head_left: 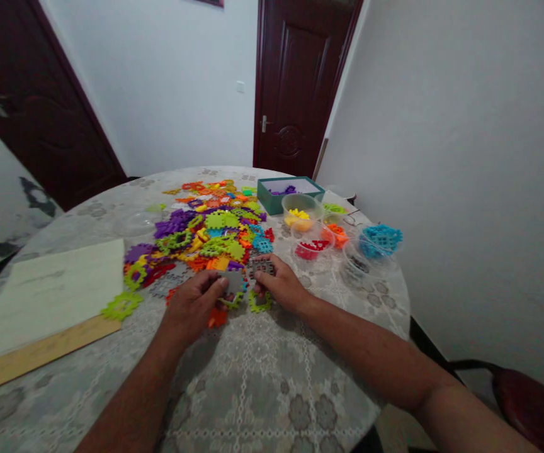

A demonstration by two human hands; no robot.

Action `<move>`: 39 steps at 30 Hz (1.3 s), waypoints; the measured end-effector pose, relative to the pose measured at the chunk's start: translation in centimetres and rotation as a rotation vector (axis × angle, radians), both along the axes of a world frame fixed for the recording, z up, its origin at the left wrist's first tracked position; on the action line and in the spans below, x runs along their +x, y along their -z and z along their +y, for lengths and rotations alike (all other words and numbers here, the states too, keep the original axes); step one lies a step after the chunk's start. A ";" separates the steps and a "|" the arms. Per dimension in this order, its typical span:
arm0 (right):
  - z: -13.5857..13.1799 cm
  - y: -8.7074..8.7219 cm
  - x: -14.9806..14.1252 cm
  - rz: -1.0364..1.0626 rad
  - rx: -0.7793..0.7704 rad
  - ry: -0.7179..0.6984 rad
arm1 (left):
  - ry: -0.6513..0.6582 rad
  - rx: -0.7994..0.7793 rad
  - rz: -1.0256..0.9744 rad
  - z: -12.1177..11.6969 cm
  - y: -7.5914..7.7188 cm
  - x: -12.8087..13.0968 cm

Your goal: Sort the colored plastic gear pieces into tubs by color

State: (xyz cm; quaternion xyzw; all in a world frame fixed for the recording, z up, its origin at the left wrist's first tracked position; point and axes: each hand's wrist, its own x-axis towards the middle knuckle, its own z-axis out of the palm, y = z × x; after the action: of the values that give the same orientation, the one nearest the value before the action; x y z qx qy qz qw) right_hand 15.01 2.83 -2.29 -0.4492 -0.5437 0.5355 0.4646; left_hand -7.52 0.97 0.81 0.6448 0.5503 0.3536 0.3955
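My left hand (199,302) pinches a flat grey plastic piece (233,283) between thumb and fingers. Just to its right, my right hand (279,283) grips a grey toothed building piece (261,267) with openings in it. A small gap separates the two grey pieces. Below my right fingers lies a lime green toothed frame (259,302), and more lime green shows under the left piece. An orange piece (217,318) rests on the cloth beside my left hand. Beyond both hands spreads a heap of interlocking plastic pieces (220,220) in purple, green, orange, yellow and blue.
Clear tubs of sorted pieces stand at the right: yellow (303,204), red (313,242), grey (357,264) and blue (379,242). Behind them is a green box (272,200) with purple pieces. White paper (64,289) and a tan strip (45,352) lie at the left.
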 end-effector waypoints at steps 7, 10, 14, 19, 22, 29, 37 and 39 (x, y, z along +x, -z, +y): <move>-0.8 0.3 -0.1 0.132 -0.030 -0.177 | 0.052 -0.055 -0.144 -0.5 0.2 0.9; -1.3 0.4 -0.5 0.115 -0.026 -0.245 | 0.082 -0.053 -0.125 -0.6 0.3 0.9; -1.7 0.4 -0.8 0.004 0.053 -0.213 | 0.122 -0.096 -0.111 -0.6 0.3 1.0; -1.1 0.3 -0.9 0.027 0.027 -0.194 | 0.186 -0.176 -0.178 -0.5 0.0 1.1; -1.2 0.0 -1.0 0.049 0.010 -0.215 | 0.182 -0.124 -0.128 -0.4 -0.2 1.1; -2.5 -1.5 -0.8 -0.335 0.284 -0.192 | 0.204 0.092 0.195 -0.1 0.4 0.9; -2.7 -6.7 5.5 -0.657 0.453 -0.098 | 0.183 0.169 0.264 -0.3 0.3 0.7; -3.4 -8.2 8.8 -0.759 0.503 0.030 | 0.127 0.238 0.294 -0.2 0.4 0.5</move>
State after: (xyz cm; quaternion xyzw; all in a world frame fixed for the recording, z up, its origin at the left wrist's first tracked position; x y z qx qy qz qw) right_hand 23.79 -0.56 5.87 -0.4949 -0.7820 0.1775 0.3347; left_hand -7.04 0.73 0.37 0.7652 0.5147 0.2923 0.2533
